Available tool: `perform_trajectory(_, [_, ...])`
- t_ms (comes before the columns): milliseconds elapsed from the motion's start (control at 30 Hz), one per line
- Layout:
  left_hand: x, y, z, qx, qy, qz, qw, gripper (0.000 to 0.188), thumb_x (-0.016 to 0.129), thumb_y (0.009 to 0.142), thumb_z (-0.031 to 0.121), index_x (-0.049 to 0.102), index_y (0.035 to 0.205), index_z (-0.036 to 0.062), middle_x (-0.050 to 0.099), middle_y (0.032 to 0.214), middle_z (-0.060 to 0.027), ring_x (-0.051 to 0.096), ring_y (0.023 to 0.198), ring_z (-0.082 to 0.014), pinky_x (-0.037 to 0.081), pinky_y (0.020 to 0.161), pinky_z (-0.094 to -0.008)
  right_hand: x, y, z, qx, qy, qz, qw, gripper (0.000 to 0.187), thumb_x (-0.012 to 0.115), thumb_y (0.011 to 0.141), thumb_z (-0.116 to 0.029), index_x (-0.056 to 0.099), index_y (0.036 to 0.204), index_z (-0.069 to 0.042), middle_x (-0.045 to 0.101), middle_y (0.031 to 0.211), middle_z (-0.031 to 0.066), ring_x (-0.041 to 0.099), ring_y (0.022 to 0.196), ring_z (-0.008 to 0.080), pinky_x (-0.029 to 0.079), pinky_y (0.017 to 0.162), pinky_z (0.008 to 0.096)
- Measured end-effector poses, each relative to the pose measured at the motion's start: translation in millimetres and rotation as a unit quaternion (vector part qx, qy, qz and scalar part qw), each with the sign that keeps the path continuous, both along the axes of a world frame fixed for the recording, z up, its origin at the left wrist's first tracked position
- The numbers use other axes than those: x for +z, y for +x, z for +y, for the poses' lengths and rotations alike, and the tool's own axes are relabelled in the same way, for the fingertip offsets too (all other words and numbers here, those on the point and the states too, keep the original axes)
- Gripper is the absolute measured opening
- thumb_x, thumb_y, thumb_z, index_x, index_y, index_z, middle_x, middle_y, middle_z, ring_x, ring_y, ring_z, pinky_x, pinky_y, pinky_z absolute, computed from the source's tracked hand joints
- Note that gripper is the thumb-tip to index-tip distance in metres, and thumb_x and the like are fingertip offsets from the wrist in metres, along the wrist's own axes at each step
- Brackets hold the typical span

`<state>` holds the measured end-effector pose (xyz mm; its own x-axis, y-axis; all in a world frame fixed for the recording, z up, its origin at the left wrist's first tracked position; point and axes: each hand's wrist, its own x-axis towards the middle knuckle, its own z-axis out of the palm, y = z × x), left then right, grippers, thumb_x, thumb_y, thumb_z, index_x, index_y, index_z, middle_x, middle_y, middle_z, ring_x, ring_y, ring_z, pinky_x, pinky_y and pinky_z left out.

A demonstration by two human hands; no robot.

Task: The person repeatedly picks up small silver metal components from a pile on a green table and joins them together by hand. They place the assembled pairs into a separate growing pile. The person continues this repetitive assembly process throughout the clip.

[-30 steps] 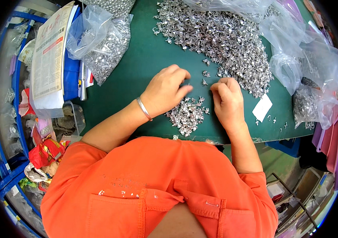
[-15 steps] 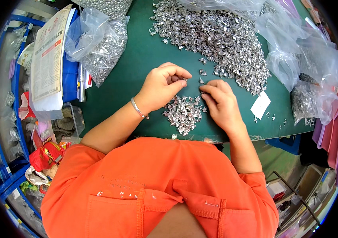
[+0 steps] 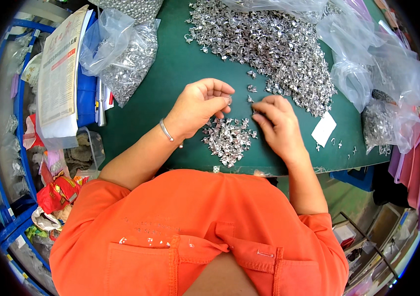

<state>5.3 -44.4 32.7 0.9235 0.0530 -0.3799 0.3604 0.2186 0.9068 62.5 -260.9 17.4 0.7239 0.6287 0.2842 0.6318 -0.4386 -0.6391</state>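
My left hand (image 3: 197,107), with a bangle (image 3: 166,129) at its wrist, is closed in a pinch. A small silvery metal piece (image 3: 229,100) shows at its fingertips. Just below it on the green table lies a small heap of silvery metal parts (image 3: 228,142). To the right of that heap, my right hand (image 3: 280,127) has thumb and forefinger drawn together. A tiny dark bit shows at those fingertips, too small to name. Between and beyond the hands lie a few loose metal parts (image 3: 252,89), close to a far larger pile of similar parts (image 3: 274,49).
A clear bag of metal parts (image 3: 133,64) stands at the far left, beside a newspaper (image 3: 64,64). Plastic bags (image 3: 363,59) lie at the right, one holding parts. A white paper slip (image 3: 324,129) rests near the table's front edge (image 3: 328,171).
My hands have drawn slightly apart: the left shifted a little left, the right a little right and nearer me. The metal piece at my left fingertips shows more clearly.
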Motion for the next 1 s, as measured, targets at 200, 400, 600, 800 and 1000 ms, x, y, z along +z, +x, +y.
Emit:
perform_trajectory(200, [-3.7, -0.3, 3.5, -0.036, -0.218, 0.088, 0.971, 0.031, 0.045, 0.102, 0.019, 0.062, 0.107, -0.0068, 0.066, 0.096, -0.0125, 0.069, 0.085, -0.0214, 0.057, 0.072, -0.0313, 11.1, -8.0, 13.1, -0.054, 0.133, 0.184, 0.972, 0.014, 0.070, 0.083, 0.000, 0.069, 0.097, -0.002, 0.065, 0.088, 0.0102, 0.064, 0.075, 0.0250, 0.052, 0.068, 0.0323])
perform_trajectory(400, [-12.9, -3.3, 1.0, 0.015, -0.235, 0.064, 0.970, 0.025, 0.051, 0.101, 0.019, 0.064, 0.105, -0.0018, 0.066, 0.088, -0.0079, 0.059, 0.068, -0.0115, 0.047, 0.058, -0.0253, 9.4, 13.8, 17.7, -0.095, 0.083, 0.061, 0.990, 0.007, 0.068, 0.085, -0.001, 0.069, 0.092, -0.001, 0.066, 0.089, 0.0121, 0.065, 0.080, 0.0287, 0.052, 0.071, 0.0347])
perform_trajectory(600, [-24.2, -3.8, 6.9, 0.095, -0.196, -0.014, 0.976, 0.023, 0.054, 0.100, 0.019, 0.065, 0.102, -0.0006, 0.065, 0.087, -0.0065, 0.056, 0.066, -0.0095, 0.043, 0.055, -0.0247, -6.9, 3.3, 27.9, -0.033, 0.001, -0.043, 0.999, 0.010, 0.072, 0.080, -0.005, 0.068, 0.090, -0.004, 0.063, 0.086, 0.0107, 0.061, 0.082, 0.0312, 0.051, 0.074, 0.0395])
perform_trajectory(800, [-30.3, -4.9, 10.2, 0.116, -0.208, -0.009, 0.971, 0.023, 0.054, 0.100, 0.019, 0.065, 0.103, -0.0003, 0.065, 0.087, -0.0057, 0.056, 0.066, -0.0091, 0.043, 0.056, -0.0245, -7.7, 8.7, 9.5, -0.113, 0.077, 0.084, 0.987, 0.012, 0.063, 0.087, 0.004, 0.066, 0.097, 0.000, 0.066, 0.089, 0.0155, 0.065, 0.079, 0.0297, 0.052, 0.072, 0.0339])
perform_trajectory(1000, [-32.4, -4.9, 10.0, 0.102, -0.211, -0.018, 0.972, 0.023, 0.053, 0.101, 0.018, 0.064, 0.104, -0.0010, 0.065, 0.089, -0.0068, 0.058, 0.068, -0.0103, 0.046, 0.057, -0.0243, -7.4, -1.8, 26.3, -0.038, 0.015, -0.058, 0.997, 0.015, 0.072, 0.080, -0.002, 0.067, 0.094, -0.003, 0.065, 0.088, 0.0122, 0.063, 0.078, 0.0316, 0.052, 0.072, 0.0390])
